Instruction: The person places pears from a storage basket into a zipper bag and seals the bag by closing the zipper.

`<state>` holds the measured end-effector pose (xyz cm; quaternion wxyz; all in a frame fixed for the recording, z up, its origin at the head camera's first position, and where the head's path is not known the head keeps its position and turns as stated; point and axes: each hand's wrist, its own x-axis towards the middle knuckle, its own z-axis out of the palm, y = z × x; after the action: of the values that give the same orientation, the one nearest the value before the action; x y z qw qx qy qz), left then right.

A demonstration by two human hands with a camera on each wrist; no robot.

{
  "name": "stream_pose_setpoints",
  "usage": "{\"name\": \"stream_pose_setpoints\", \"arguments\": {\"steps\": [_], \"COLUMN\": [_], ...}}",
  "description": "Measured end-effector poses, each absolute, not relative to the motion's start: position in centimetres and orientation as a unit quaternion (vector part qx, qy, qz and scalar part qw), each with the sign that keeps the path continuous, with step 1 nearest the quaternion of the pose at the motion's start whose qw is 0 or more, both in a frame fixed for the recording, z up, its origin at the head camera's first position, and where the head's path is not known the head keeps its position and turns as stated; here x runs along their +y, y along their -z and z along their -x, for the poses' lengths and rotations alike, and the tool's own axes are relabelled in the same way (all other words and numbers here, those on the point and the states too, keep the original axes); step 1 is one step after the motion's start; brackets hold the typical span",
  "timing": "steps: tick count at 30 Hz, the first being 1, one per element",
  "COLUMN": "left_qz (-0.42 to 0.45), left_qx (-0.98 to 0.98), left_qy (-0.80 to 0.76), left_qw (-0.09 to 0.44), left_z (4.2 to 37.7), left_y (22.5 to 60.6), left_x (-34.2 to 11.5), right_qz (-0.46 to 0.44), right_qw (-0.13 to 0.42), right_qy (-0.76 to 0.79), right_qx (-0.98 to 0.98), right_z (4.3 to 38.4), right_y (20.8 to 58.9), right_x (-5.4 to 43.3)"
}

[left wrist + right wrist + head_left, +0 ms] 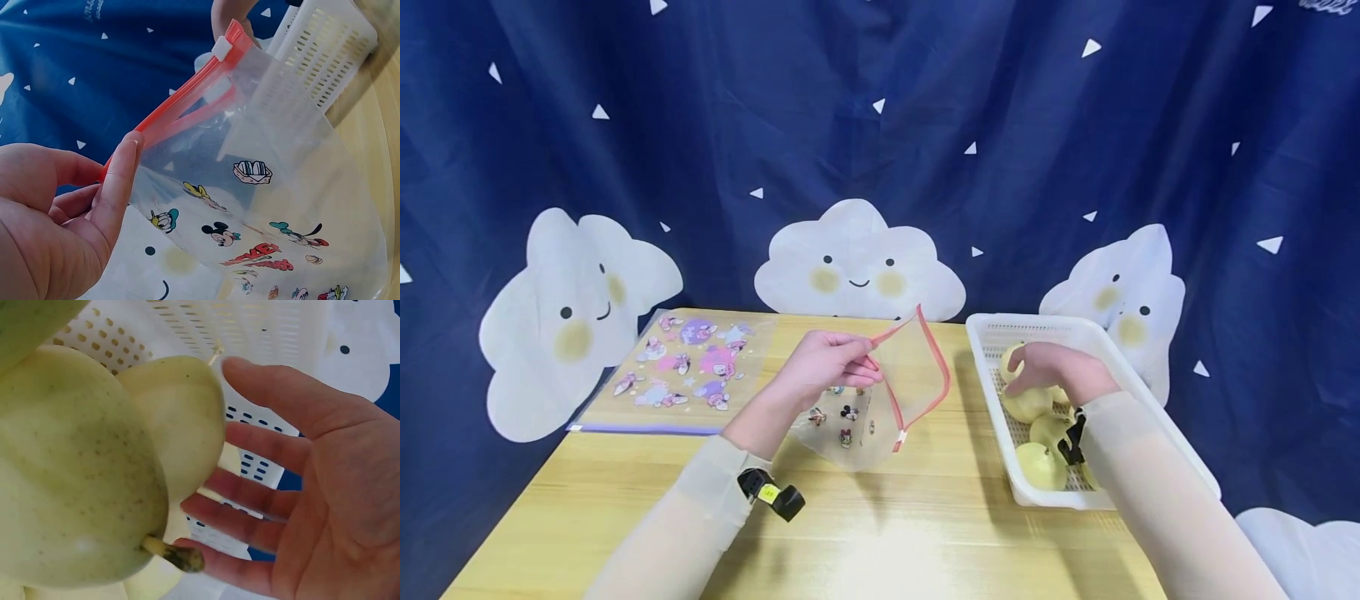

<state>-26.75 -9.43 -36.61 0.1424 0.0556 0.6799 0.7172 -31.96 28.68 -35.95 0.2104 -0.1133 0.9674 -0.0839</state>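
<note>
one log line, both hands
left hand: pinches red-zip bag, mouth open | right hand: spread at pear in white basket | purple-zip bag: flat

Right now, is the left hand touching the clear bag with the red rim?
Touching. The left wrist view shows it plainly: the left hand pinches the bag by its red rim.

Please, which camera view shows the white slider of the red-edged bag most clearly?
The left wrist view: the white slider looks large and uncovered there, near one end of the red zip. The head view shows it only as a tiny pale piece near the zip's lower end. The right wrist view does not show it.
</note>
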Motion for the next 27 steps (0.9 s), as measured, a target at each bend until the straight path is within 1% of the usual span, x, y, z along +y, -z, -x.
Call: {"name": "stream_pose_setpoints", "arguments": {"steps": [3,10,17,27], "left_qz": [-0.058,-0.068,-0.064,-0.053], "left_qx": [0.681,0.682,0.676,0.662], "left_qy": [-0.715,-0.713,-0.718,-0.734], "left_qw": [0.144,0.148,0.15,0.145], "left_z": [26.7,26.7,26.7,26.8], "left_y": [36.6,36.6,36.6,36.5], "left_x": [-9.4,-9.3,-9.3,-9.3], "right_qz": [0.078,0.065,0.015,0.083], "right_qw": [0.248,0.265,0.287,0.274], "right_qy": [0.099,0.103,0.168,0.147], "right_qx": [0.961,0.956,0.943,0.947], "right_z": [31.5,30.7,30.2,30.3], "right_y": [36.1,36.2,36.6,36.6], "right_x": [28.6,28.4,29.0,29.4]}}
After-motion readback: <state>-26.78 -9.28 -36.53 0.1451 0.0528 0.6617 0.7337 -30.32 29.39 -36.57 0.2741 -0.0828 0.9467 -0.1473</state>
